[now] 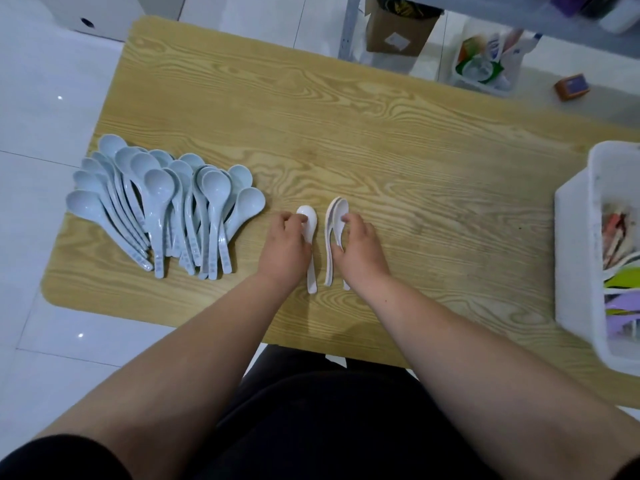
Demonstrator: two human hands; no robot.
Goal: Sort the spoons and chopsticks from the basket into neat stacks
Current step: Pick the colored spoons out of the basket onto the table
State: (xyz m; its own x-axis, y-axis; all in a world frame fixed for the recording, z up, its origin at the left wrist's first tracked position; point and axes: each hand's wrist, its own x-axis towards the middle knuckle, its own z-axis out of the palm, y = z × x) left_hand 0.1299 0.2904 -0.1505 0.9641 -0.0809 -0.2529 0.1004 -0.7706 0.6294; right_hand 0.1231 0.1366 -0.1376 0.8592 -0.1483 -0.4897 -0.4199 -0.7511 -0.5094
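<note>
Nothing legible, print on blue spoons [157, 202] blurred, box label [397, 40] unreadable

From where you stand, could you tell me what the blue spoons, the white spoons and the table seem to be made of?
Blue spoons: probably plastic or melamine, smooth, soft sheen, all identical.
White spoons: glossy plastic or ceramic; cannot tell which.
Table: wood-grain surface, matte, maybe laminate.
</note>
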